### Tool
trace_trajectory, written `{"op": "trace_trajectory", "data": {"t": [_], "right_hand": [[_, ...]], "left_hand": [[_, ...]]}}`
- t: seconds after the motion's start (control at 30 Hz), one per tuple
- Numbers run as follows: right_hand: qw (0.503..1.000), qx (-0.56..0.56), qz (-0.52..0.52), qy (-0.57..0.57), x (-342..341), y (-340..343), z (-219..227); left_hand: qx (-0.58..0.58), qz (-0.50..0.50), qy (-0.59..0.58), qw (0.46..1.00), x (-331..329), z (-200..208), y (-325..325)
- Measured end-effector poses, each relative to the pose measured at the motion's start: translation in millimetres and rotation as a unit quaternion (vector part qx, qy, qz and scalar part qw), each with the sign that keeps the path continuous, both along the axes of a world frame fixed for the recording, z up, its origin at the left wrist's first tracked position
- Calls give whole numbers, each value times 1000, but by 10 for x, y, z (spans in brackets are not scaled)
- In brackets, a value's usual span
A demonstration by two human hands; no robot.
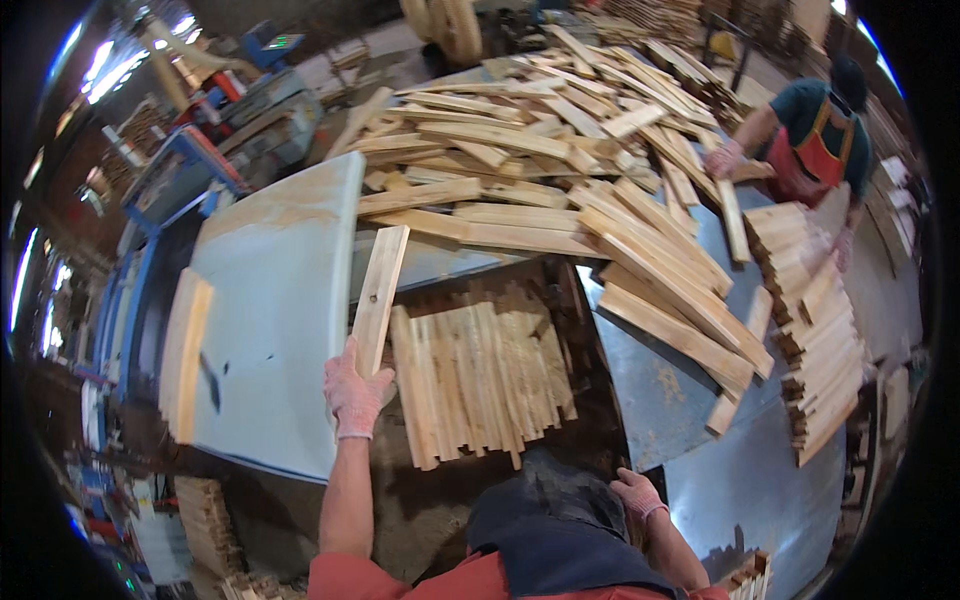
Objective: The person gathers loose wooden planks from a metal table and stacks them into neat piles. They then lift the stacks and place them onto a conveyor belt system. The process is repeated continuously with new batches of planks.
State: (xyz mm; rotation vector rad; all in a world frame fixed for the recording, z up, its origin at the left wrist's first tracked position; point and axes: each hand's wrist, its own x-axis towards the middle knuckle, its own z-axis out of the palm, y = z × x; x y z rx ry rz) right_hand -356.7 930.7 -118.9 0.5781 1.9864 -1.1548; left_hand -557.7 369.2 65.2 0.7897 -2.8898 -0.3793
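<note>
My left hand, in a pale pinkish glove, is closed round the lower end of a light wooden board. The board has a small dark knot and points up and away, beside the right edge of a pale machine table. To its right, a row of wooden strips lies side by side, low down, with uneven ends. My right hand, gloved too, is low beside my dark apron, near the metal table's edge. Its fingers are loosely bent and apart, with nothing visible in them.
A large heap of loose boards covers the far table. More boards lie across the metal table at right. A single board rests on the pale table's left side. At far right a co-worker handles boards beside a stack.
</note>
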Motion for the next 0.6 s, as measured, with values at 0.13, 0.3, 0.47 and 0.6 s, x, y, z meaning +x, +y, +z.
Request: {"op": "trace_trajectory", "data": {"t": [0.13,0.3,0.47,0.6], "right_hand": [[996,-52,-11,76,37,-123,-144],[996,22,70,42,109,205,234],[991,9,-59,116,483,498,9],[968,20,-212,136,1220,958,-211]], "left_hand": [[-241,122,23,963,-65,129,-1289],[-208,-80,172,960,-190,-72,-1147],[238,-224,27,945,-678,-908,531],[232,-403,-131,875,-859,-1385,2427]]}}
